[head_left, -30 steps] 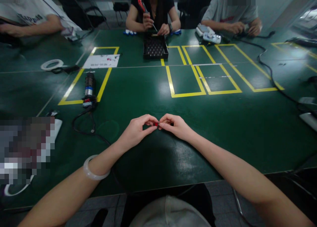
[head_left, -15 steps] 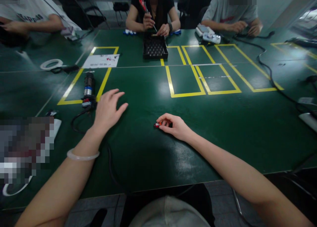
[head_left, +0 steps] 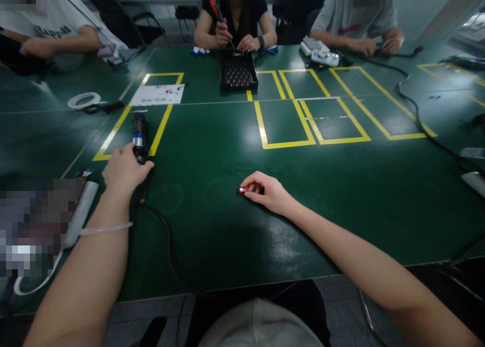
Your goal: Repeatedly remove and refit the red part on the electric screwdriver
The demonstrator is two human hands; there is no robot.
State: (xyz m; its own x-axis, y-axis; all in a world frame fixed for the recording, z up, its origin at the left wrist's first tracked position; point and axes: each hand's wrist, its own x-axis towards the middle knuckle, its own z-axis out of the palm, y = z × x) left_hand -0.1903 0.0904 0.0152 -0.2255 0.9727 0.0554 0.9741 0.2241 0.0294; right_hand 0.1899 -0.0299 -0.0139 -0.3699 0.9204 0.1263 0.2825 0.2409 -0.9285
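Note:
My right hand (head_left: 267, 191) rests low over the green table (head_left: 212, 241). Its thumb and fingertips pinch a small red, white and black piece (head_left: 241, 190) with a bit of orange; its exact kind is too small to tell. On the left, my left hand (head_left: 127, 167) is at the lower end of a black corded cylindrical tool (head_left: 139, 130) with a blue and silver band. The thumb sticks out to the right, apart from the fingers, which are partly hidden. Whether they touch the tool I cannot tell.
Yellow tape rectangles (head_left: 288, 145) mark the table. A white sheet (head_left: 161, 95) and a white ring (head_left: 83, 100) lie beyond the tool. Across sits a person with a red-handled tool (head_left: 214, 6) over a black tray (head_left: 238, 87). Black cable (head_left: 166, 231) runs to the near edge.
My left hand has moved left and slightly down, from the open table right of the black tool onto the tool's lower end. My right hand keeps its pinch in place.

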